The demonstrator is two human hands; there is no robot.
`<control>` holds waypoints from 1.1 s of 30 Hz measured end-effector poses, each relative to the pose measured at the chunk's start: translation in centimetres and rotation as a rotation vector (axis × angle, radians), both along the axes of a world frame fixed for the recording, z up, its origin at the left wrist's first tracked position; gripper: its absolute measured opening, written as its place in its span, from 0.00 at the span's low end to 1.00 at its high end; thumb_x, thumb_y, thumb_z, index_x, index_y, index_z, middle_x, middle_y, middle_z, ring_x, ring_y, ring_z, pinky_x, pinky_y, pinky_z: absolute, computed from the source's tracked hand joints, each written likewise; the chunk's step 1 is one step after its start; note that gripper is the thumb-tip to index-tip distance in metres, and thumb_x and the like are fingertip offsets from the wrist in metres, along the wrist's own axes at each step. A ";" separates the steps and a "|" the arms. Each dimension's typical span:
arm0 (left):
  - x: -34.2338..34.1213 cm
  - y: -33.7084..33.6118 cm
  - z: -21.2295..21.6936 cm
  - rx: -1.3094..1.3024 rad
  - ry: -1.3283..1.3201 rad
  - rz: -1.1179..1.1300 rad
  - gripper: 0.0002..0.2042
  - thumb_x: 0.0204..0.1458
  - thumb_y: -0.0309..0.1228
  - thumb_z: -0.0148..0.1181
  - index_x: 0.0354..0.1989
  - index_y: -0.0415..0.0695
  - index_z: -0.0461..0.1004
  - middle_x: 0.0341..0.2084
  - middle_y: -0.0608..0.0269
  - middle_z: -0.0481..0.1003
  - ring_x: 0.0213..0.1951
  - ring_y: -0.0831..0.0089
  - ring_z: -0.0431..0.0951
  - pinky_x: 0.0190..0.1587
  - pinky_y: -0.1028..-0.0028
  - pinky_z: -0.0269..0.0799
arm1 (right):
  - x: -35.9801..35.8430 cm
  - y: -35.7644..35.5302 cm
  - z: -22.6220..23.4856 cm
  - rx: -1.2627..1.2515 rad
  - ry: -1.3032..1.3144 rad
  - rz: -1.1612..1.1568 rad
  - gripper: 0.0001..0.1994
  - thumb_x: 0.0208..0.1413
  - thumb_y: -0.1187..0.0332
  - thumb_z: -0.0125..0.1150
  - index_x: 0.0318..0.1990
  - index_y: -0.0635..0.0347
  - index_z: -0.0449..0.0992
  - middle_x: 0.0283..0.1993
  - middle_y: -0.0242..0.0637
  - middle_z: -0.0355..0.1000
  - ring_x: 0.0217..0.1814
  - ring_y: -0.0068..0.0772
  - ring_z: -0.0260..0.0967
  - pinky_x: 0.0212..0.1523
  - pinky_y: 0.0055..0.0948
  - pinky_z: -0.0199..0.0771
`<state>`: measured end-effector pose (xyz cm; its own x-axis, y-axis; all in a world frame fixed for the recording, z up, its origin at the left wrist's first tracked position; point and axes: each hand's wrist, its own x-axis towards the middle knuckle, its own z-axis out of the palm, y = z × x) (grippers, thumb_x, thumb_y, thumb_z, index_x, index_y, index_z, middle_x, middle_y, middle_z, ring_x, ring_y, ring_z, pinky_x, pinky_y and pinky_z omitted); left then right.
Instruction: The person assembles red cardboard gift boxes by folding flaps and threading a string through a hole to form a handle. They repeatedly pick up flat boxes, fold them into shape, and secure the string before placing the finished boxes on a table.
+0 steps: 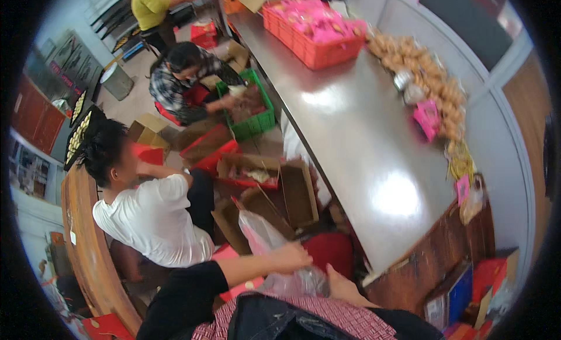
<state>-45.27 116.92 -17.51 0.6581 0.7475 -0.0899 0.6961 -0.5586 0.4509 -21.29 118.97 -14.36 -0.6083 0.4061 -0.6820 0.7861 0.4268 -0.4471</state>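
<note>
Low in the view, a clear plastic bag [260,237] stretches down toward my lap. My left hand [290,257] is closed over it, knuckles up. At its lower end the bag bunches up against my right hand [343,286], which looks closed on it; most of those fingers are hidden. A red round seat [330,252] shows just beyond my hands. Beyond the bag stand open cardboard boxes [295,191], one with red packaging inside.
On my right runs a steel table [350,141] bearing an orange crate [315,50] of pink packets and a row of bagged brown items [432,77]. A person in white [158,220] sits at left; another [184,85] reaches into a green crate [251,115]. A wooden bench [87,240] stands far left.
</note>
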 end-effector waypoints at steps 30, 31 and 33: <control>-3.1 -40.5 8.5 -0.257 -0.242 2.086 0.16 0.46 0.23 0.51 0.46 0.37 0.65 0.39 0.46 0.70 0.45 0.50 0.69 0.48 0.63 0.64 | -2.6 17.3 -5.4 0.744 -0.137 0.121 0.50 0.30 0.52 0.69 0.62 0.52 0.46 0.63 0.46 0.48 0.66 0.47 0.40 0.60 0.43 0.51; -0.1 -44.2 9.4 -0.165 -0.219 2.120 0.16 0.46 0.24 0.51 0.45 0.38 0.66 0.39 0.46 0.70 0.45 0.50 0.69 0.48 0.63 0.64 | -1.7 19.8 -7.5 0.664 -0.200 0.284 0.46 0.31 0.51 0.68 0.59 0.56 0.51 0.61 0.47 0.52 0.64 0.45 0.46 0.60 0.40 0.53; 2.9 -50.9 9.8 0.048 -0.187 2.220 0.15 0.46 0.25 0.50 0.45 0.38 0.66 0.39 0.46 0.70 0.44 0.51 0.69 0.48 0.62 0.64 | 0.5 25.0 -8.0 0.662 -0.335 0.596 0.39 0.34 0.51 0.66 0.54 0.66 0.62 0.55 0.50 0.61 0.58 0.42 0.58 0.58 0.36 0.56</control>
